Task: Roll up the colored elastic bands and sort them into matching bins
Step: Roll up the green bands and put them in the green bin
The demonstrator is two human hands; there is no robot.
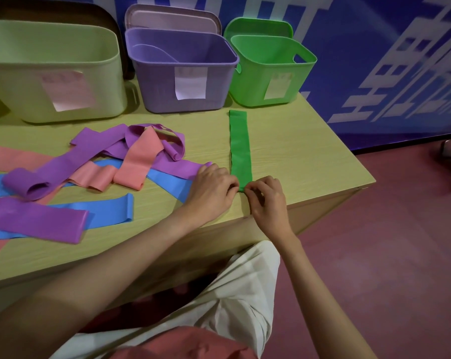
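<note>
Both hands (pixel 214 185) (pixel 267 196) pinch green band (pixel 239 146); bin labels (pixel 190 82) unreadable.

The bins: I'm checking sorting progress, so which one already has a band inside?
The purple bin, middle of the three, shows a purple band curled against its inner wall. The bright green bin looks empty; the pale green bin's inside is hidden.

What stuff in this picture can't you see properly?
All in the head view:
- Words on the paper labels of the bins: too blurred to read.
- Inside of the green bin: hidden by its front wall.
- Near end of the green band: covered by the left hand and right hand, so any roll there is unseen.
- Pink bands and blue bands: cut off by the left edge and buried under purple bands.
</note>
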